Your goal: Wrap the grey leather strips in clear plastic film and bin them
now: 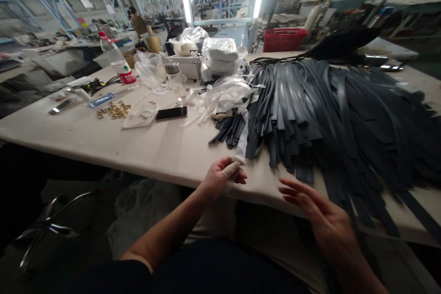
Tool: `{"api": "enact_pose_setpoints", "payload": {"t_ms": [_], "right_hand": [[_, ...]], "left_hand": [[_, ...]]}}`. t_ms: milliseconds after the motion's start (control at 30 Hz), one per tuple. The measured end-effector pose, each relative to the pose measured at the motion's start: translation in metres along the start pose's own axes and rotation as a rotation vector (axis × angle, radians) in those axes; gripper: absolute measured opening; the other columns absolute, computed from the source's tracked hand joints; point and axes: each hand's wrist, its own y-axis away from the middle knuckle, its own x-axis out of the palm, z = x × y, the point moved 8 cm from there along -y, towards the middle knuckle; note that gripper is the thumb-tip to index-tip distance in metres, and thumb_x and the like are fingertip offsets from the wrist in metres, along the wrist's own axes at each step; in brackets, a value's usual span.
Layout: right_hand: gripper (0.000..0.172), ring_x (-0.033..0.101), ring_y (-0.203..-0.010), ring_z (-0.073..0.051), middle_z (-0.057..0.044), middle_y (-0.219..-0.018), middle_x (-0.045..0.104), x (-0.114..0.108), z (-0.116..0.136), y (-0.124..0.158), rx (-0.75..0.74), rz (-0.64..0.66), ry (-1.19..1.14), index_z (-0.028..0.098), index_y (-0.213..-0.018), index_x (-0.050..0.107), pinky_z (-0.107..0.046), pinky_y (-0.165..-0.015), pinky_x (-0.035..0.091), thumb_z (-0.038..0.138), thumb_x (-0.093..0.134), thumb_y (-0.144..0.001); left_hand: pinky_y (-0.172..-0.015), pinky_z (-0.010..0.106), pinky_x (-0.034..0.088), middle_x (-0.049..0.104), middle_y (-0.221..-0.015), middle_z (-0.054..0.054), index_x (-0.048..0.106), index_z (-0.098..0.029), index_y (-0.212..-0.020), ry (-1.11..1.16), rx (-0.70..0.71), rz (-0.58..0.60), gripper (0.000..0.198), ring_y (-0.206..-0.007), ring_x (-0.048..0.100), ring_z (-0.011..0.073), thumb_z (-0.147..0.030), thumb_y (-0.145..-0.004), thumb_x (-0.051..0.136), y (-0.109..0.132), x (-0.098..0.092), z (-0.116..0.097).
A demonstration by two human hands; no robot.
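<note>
My left hand (223, 175) rests at the near edge of the beige table (138, 142), fingers curled, one finger wrapped in tape. It pinches the end of a clear plastic strip (242, 140) that runs up toward a heap of crumpled plastic wrap (220, 94). My right hand (319, 213) hovers below the table edge, fingers stretched out, holding nothing. Just beyond it lies a large pile of dark grey leather straps (327, 110) that fans across the right half of the table.
A black phone (171, 113), small brass fittings (115, 110), a clear tray (140, 115), a glass jar (175, 81) and a water bottle (119, 62) sit at the left. White bags (220, 50) and a red basket (283, 39) stand behind. A person (137, 20) works far back.
</note>
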Motion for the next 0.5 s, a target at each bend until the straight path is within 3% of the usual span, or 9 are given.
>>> {"api": "enact_pose_setpoints", "payload": {"t_ms": [67, 100, 167, 233, 333, 500], "right_hand": [[0.046, 0.068, -0.104, -0.031, -0.007, -0.108, 0.073, 0.057, 0.010, -0.020, 0.068, 0.260, -0.290, 0.032, -0.111, 0.074, -0.047, -0.091, 0.057, 0.066, 0.065, -0.082], [0.052, 0.070, -0.092, -0.027, -0.007, -0.096, 0.074, 0.080, 0.016, -0.031, 0.095, 0.339, -0.402, 0.027, -0.107, 0.075, -0.044, -0.086, 0.058, 0.070, 0.065, -0.080], [0.057, 0.066, -0.067, -0.019, -0.005, -0.078, 0.071, 0.109, 0.025, -0.054, 0.130, 0.380, -0.476, 0.021, -0.103, 0.076, -0.037, -0.073, 0.057, 0.071, 0.069, -0.076], [0.054, 0.063, -0.064, -0.017, -0.005, -0.077, 0.073, 0.115, 0.033, -0.073, 0.090, 0.298, -0.425, 0.018, -0.093, 0.078, -0.033, -0.068, 0.053, 0.068, 0.074, -0.072], [0.046, 0.066, -0.077, -0.020, -0.007, -0.083, 0.076, 0.104, 0.045, -0.087, -0.001, 0.207, -0.319, 0.018, -0.080, 0.079, -0.033, -0.076, 0.051, 0.063, 0.076, -0.071], [0.042, 0.067, -0.079, -0.021, -0.006, -0.083, 0.076, 0.100, 0.059, -0.094, -0.096, 0.288, -0.102, 0.018, -0.081, 0.078, -0.034, -0.078, 0.049, 0.059, 0.068, -0.079]], "left_hand": [[-0.064, 0.025, 0.049, 0.069, -0.068, 0.001, 0.065, -0.014, -0.092, 0.001, -0.023, 0.035, 0.038, -0.059, 0.065, 0.0129, -0.046, -0.077, 0.077, 0.009, 0.010, 0.003], [-0.065, 0.025, 0.050, 0.068, -0.068, 0.001, 0.065, -0.014, -0.091, -0.002, -0.027, 0.051, 0.037, -0.060, 0.064, 0.0126, -0.046, -0.077, 0.077, 0.013, 0.013, 0.003], [-0.067, 0.025, 0.050, 0.068, -0.069, 0.001, 0.066, -0.013, -0.090, -0.008, -0.037, 0.076, 0.038, -0.062, 0.064, 0.0125, -0.047, -0.076, 0.078, 0.020, 0.017, 0.004], [-0.068, 0.026, 0.050, 0.068, -0.070, 0.002, 0.066, -0.013, -0.093, -0.010, -0.066, 0.083, 0.041, -0.063, 0.064, 0.0129, -0.048, -0.075, 0.079, 0.026, 0.015, 0.007], [-0.067, 0.025, 0.050, 0.068, -0.070, 0.001, 0.067, -0.014, -0.100, 0.006, -0.123, 0.051, 0.044, -0.063, 0.064, 0.0128, -0.048, -0.075, 0.079, 0.033, 0.006, 0.013], [-0.063, 0.023, 0.047, 0.069, -0.070, 0.003, 0.068, -0.013, -0.105, -0.076, -0.197, 0.080, 0.046, -0.063, 0.063, 0.0130, -0.048, -0.076, 0.078, 0.035, 0.000, 0.018]]}}
